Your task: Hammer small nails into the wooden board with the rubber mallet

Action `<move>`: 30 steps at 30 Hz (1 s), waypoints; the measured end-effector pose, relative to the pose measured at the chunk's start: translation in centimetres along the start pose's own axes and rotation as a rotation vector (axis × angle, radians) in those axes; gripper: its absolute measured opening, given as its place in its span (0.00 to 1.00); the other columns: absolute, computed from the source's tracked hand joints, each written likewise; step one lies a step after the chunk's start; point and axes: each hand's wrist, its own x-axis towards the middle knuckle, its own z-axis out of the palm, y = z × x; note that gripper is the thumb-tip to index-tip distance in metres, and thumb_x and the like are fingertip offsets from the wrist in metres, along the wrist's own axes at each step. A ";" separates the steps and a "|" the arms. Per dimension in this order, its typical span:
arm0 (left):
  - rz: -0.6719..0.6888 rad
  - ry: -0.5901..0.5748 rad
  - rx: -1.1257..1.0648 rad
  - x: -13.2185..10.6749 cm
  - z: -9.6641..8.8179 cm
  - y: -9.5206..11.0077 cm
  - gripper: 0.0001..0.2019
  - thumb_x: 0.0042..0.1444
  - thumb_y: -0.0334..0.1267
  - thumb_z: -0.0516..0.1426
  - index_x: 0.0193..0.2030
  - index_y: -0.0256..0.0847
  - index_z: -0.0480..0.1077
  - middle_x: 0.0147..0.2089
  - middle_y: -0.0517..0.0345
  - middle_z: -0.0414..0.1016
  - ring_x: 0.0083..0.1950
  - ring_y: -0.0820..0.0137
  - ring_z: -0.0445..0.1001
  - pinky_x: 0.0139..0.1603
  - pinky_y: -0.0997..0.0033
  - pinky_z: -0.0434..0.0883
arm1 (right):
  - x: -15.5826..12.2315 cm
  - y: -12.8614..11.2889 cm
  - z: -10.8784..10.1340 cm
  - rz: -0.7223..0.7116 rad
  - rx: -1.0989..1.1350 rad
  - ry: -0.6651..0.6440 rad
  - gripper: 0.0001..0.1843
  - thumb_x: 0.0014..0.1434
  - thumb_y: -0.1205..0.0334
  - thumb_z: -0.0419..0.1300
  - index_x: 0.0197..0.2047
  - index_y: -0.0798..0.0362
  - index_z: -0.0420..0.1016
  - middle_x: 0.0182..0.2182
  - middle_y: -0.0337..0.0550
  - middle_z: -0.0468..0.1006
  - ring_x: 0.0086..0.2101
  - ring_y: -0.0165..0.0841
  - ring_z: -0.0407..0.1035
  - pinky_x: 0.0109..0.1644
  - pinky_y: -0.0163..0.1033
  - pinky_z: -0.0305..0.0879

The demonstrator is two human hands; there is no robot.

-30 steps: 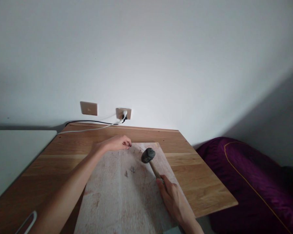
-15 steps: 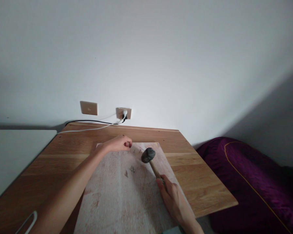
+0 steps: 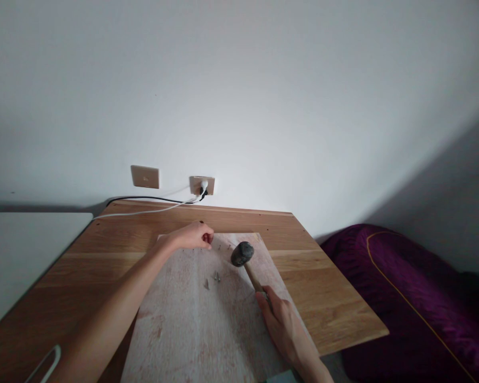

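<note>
A whitish, worn wooden board (image 3: 171, 319) lies on the table. My left hand (image 3: 197, 235) is closed in a pinch low over its far end, on a nail that the fingers mostly hide. Small nails (image 3: 219, 247) stand in a row along that end, on both sides of the fingers. Wrapped round the wooden handle of a black-headed mallet (image 3: 242, 254) is my right hand (image 3: 283, 322). The mallet head is held over the board's right part, right of my left hand. Several loose nails (image 3: 216, 276) lie nearer to me on the board.
The wooden table (image 3: 323, 298) meets a white wall with a socket (image 3: 209, 184), plugs and cables (image 3: 143, 211). At the left is a white surface (image 3: 27, 255). A purple fabric-covered thing (image 3: 383, 287) sits beyond the table's right edge. A grey-green object (image 3: 281, 377) shows at the bottom.
The fingers of my left hand have turned downward and curled closer to the board, so the nail between them shows less. The mallet and my right hand have stayed nearly still.
</note>
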 end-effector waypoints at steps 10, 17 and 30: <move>-0.007 0.028 0.057 0.1 0.4 0.6 0.08 0.51 0.38 0.66 0.28 0.39 0.72 0.29 0.62 0.74 0.33 0.70 0.72 0.34 0.74 0.62 | -0.2 -0.1 0.0 0.012 0.042 0.004 0.27 0.71 0.44 0.42 0.55 0.50 0.75 0.36 0.47 0.85 0.40 0.42 0.79 0.42 0.38 0.69; 0.002 0.030 0.053 0.0 0.1 0.6 0.04 0.50 0.34 0.65 0.29 0.39 0.74 0.29 0.62 0.76 0.32 0.70 0.73 0.36 0.73 0.63 | -0.1 0.2 0.1 0.025 -0.021 0.018 0.29 0.71 0.44 0.43 0.58 0.53 0.74 0.40 0.49 0.85 0.46 0.44 0.79 0.46 0.39 0.70; -0.005 -0.051 0.041 -0.1 0.1 0.2 0.08 0.51 0.37 0.66 0.37 0.40 0.77 0.34 0.59 0.79 0.36 0.68 0.76 0.36 0.73 0.65 | 0.0 -0.3 -0.1 0.022 -0.007 -0.010 0.29 0.71 0.45 0.43 0.57 0.53 0.75 0.39 0.50 0.86 0.45 0.44 0.79 0.46 0.39 0.69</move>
